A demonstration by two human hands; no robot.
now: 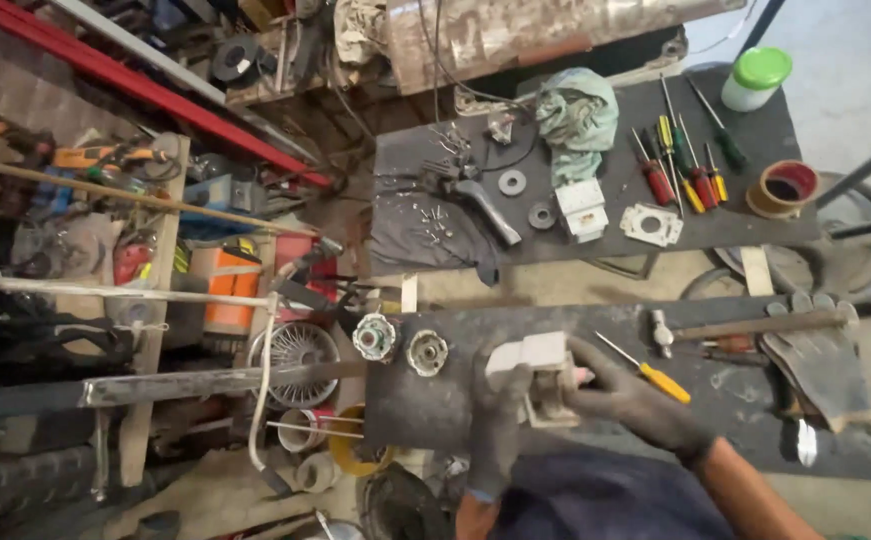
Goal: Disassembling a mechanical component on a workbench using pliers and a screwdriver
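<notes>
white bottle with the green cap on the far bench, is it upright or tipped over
Upright. The white bottle stands on its base at the back right corner of the far bench, its green cap on top, shut.

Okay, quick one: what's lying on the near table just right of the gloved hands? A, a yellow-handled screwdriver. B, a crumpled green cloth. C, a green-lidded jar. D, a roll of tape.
A: the yellow-handled screwdriver lies on the near table beside the right hand; the other three sit on the far table.

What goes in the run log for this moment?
left hand: holds white housing | right hand: grips it too | nearby: yellow-handled screwdriver on dark bench
</notes>
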